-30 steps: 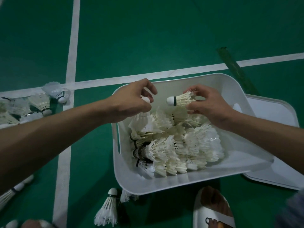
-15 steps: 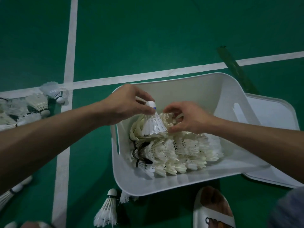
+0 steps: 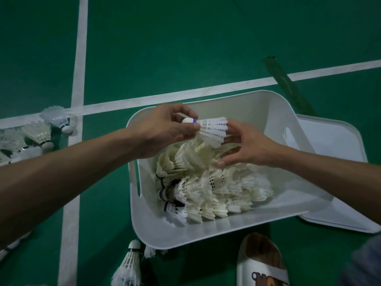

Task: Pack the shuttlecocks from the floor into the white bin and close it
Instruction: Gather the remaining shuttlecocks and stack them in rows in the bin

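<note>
A white bin [image 3: 208, 232] sits on the green court floor, holding several rows of stacked shuttlecocks [image 3: 210, 182]. My left hand [image 3: 165, 131] pinches a white shuttlecock with a blue band [image 3: 212, 129] near its cork, held sideways above the bin's far left. My right hand [image 3: 245, 147] reaches in from the right, its fingertips touching that shuttlecock's skirt and its thumb over the stack below. The bin's white lid [image 3: 329, 166] lies flat on the floor at the right. More shuttlecocks lie on the floor at the left [image 3: 41, 135] and one stands at the bottom [image 3: 128, 263].
White court lines [image 3: 79, 58] cross behind the bin. A white and brown slipper [image 3: 261, 263] sits just in front of the bin. A dark green strip [image 3: 288, 85] lies on the floor behind the lid.
My left hand has lifted the blue-banded shuttlecock from upright to sideways. My right hand has let go of its earlier shuttlecock and now touches the lifted one's skirt.
</note>
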Demonstrator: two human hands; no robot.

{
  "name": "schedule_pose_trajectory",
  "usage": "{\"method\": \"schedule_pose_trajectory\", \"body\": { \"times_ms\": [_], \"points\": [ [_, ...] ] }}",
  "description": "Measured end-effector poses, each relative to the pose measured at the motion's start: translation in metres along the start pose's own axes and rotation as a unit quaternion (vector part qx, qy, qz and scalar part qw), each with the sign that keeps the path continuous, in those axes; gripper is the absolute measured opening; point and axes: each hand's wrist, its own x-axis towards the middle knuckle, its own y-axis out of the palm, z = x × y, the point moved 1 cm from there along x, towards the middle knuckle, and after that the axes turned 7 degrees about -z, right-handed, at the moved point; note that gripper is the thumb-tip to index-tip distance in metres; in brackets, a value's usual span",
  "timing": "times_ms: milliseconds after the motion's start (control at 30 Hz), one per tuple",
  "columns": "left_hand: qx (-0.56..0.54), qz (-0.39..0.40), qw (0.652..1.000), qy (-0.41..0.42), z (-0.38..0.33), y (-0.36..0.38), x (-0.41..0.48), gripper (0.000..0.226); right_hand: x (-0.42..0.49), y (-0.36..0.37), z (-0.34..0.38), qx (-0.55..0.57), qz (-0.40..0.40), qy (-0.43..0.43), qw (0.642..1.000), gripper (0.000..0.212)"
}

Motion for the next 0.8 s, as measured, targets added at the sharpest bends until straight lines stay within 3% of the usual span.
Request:
{"method": "schedule_pose_trajectory", "body": {
  "times_ms": [133, 300, 433, 533, 633, 800],
  "points": [
    [0.077, -0.005, 0.996, 0.047, 0.007, 0.016, 0.001, 0.018, -0.007, -0.006, 0.004, 0.096, -0.044, -0.016, 0.994, 0.084],
    [0.264, -0.011, 0.956, 0.129, 0.012, 0.026, 0.011, 0.037, -0.007, -0.007, 0.004, 0.075, -0.076, -0.036, 0.994, 0.052],
    [0.477, 0.006, 0.859, 0.186, 0.015, 0.02, 0.02, 0.072, -0.004, -0.014, -0.003, 0.043, -0.108, -0.032, 0.993, 0.046],
    [0.582, 0.061, 0.787, 0.196, 0.023, 0.019, 0.022, 0.071, -0.002, -0.018, -0.011, 0.009, -0.144, -0.021, 0.989, 0.043],
    [0.555, 0.087, 0.798, 0.217, 0.024, 0.019, 0.023, 0.06, -0.002, -0.016, -0.013, -0.01, -0.159, -0.01, 0.987, 0.042],
    [0.477, 0.043, 0.84, 0.257, 0.01, 0.012, 0.019, 0.045, -0.003, -0.005, -0.01, -0.037, -0.129, -0.003, 0.991, 0.044]
  ]
}}
